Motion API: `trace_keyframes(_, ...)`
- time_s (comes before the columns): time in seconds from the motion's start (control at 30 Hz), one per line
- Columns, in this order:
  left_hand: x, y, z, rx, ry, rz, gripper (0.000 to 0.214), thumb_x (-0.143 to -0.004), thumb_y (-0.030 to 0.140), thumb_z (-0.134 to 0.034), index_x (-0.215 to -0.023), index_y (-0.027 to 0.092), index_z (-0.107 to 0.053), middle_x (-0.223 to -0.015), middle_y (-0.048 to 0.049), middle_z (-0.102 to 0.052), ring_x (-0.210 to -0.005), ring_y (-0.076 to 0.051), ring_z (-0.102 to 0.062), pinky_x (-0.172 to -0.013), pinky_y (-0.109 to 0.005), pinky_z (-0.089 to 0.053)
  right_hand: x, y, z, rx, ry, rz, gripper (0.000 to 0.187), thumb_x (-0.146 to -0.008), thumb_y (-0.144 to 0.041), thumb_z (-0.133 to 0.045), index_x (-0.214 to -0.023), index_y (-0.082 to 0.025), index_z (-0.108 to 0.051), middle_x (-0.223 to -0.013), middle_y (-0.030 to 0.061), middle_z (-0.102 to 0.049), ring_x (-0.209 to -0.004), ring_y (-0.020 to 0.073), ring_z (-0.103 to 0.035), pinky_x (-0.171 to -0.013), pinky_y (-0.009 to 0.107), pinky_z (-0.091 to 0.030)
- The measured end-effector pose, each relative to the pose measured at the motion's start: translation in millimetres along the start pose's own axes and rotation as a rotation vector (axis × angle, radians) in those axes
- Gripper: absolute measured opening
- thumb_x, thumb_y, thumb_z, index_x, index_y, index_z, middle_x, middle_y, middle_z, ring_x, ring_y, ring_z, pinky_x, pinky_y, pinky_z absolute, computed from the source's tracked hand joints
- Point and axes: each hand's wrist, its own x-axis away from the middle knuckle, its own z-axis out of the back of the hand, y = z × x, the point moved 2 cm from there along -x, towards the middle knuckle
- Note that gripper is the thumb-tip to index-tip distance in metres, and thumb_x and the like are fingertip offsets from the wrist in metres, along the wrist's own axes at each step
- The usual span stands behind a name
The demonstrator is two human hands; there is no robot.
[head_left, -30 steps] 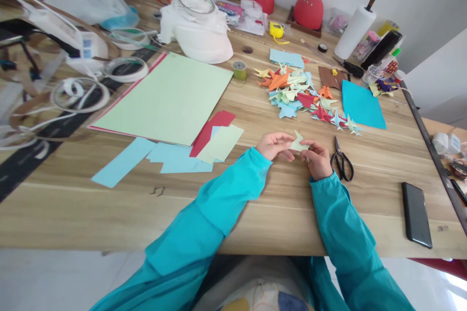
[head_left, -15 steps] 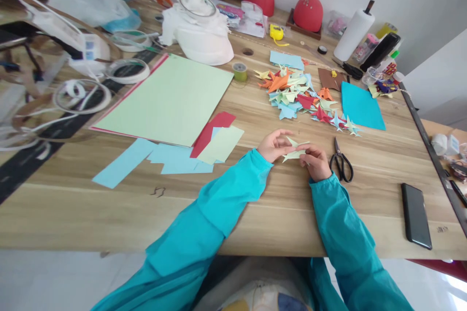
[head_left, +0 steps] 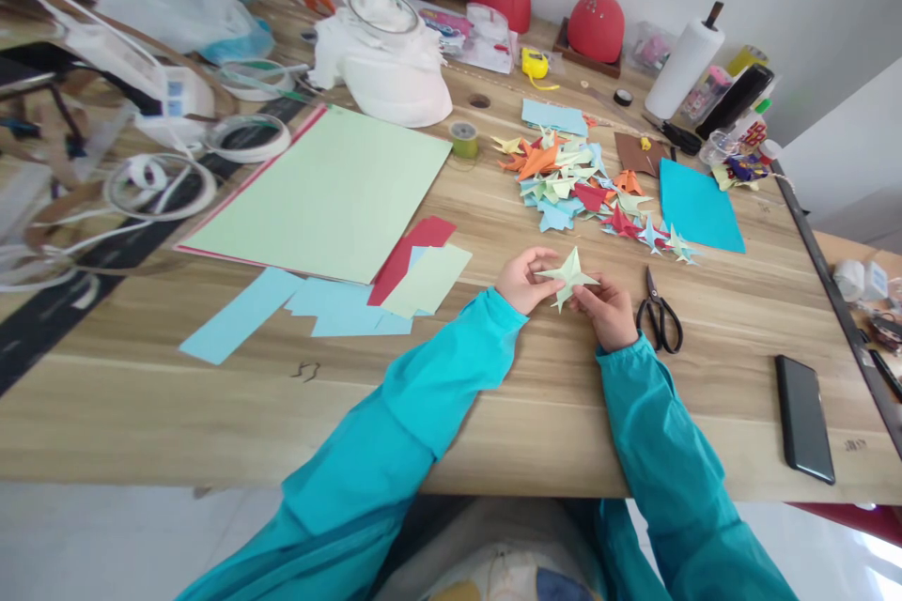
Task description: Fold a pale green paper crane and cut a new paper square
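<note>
A pale green folded paper star (head_left: 570,274) with four points is held between both hands above the wooden table. My left hand (head_left: 525,280) pinches its left side, thumb on top. My right hand (head_left: 607,308) grips its lower right part between thumb and fingers. Behind them lies a pile of folded paper stars (head_left: 564,174) in orange, red, yellow, light blue and pale green. Black-handled scissors (head_left: 660,312) rest just right of my right hand.
Left of my hands lie cut paper strips (head_left: 240,315) and a large pale green sheet (head_left: 324,192). A spool of thread (head_left: 463,140) stands behind. Turquoise paper (head_left: 700,207) and a phone (head_left: 804,418) are on the right; cables (head_left: 155,188) clutter the far left.
The paper star has turned so its flat face and all four points show. My right thumb has moved onto its lower part; my left hand has barely moved.
</note>
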Motion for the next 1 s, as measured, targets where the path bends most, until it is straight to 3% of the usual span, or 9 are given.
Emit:
trace_keyframes(0.37, 1.2, 0.2, -0.7, -0.047, -0.032, -0.011, 0.047, -0.047, 0.02, -0.077, -0.087, 0.012, -0.055, -0.069, -0.0026, -0.065, -0.066, -0.016, -0.063, -0.061, -0.027, -0.051, 1.5, -4.8, -0.5, 0.022, 0.04, -0.019, 0.024, -0.057, -0.027, -0.076, -0.072, -0.016, -0.06, -0.053, -0.0018, -0.064, -0.046, 0.0106, -0.056, -0.049, 0.024, -0.046)
trace_keyframes(0.63, 3.2, -1.5, -3.6, -0.17, -0.018, -0.054, 0.043, -0.051, 0.027, -0.077, -0.086, 0.011, -0.057, -0.086, -0.0089, -0.068, -0.085, -0.021, -0.063, -0.073, -0.031, -0.05, 2.9, -3.7, -0.8, -0.005, -0.057, 0.013, 0.017, -0.069, -0.033, -0.069, -0.072, -0.017, -0.063, -0.053, -0.0015, -0.063, -0.048, 0.01, -0.056, -0.05, 0.023, -0.046)
trace_keyframes(1.0, -0.6, -5.6, -1.7, -0.131, -0.065, 0.018, 0.042, -0.049, 0.037, -0.078, -0.078, 0.01, -0.062, -0.073, -0.005, -0.068, -0.071, -0.018, -0.063, -0.069, -0.031, -0.048, 1.8, -1.3, 0.0, -0.02, -0.05, 0.05, 0.014, -0.07, -0.032, -0.068, -0.073, -0.018, -0.066, -0.055, -0.0023, -0.061, -0.048, 0.0093, -0.054, -0.048, 0.022, -0.044)
